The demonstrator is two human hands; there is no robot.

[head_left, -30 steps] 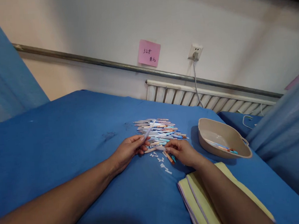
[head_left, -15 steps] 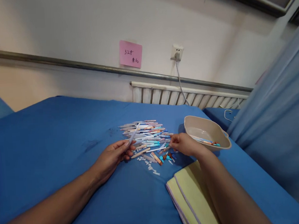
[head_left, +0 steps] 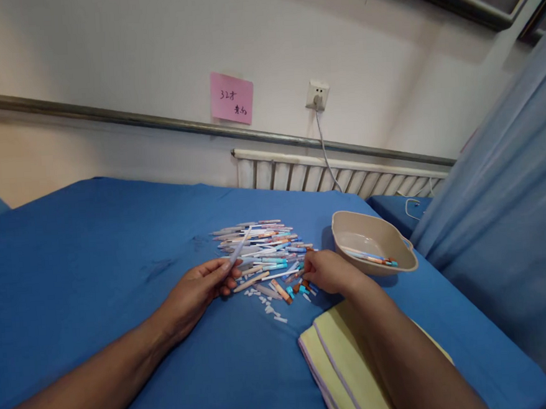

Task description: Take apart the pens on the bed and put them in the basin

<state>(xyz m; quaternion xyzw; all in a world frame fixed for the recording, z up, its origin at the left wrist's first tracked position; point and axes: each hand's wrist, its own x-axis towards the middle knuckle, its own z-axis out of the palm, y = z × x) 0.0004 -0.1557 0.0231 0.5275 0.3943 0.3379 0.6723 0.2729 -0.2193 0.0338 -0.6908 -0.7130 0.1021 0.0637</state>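
Observation:
My left hand (head_left: 208, 280) is closed around a pale lilac pen barrel (head_left: 239, 249), which points up and away with a thin white tip at its far end. Beside it spreads a pile of loose pen parts (head_left: 262, 247): barrels, white refills and coloured pieces. My right hand (head_left: 327, 270) is at the pile's right edge, fingers pinched low over small brown and blue caps (head_left: 302, 288). Its fingertips are partly hidden, so I cannot make out what is in them. Small white pieces (head_left: 267, 304) lie scattered in front of the pile.
A beige basin (head_left: 372, 228) holding a few assembled-looking pens (head_left: 370, 257) stands right of the pile. A folded yellow towel (head_left: 335, 356) lies under my right forearm. Blue cloth (head_left: 117, 253) covers the surface. A radiator (head_left: 289, 175) runs behind, and a blue curtain (head_left: 501, 201) hangs at right.
My right hand has dipped slightly down and left, toward the small caps. My left hand still holds the lilac barrel in much the same pose. The whole view has shifted a little.

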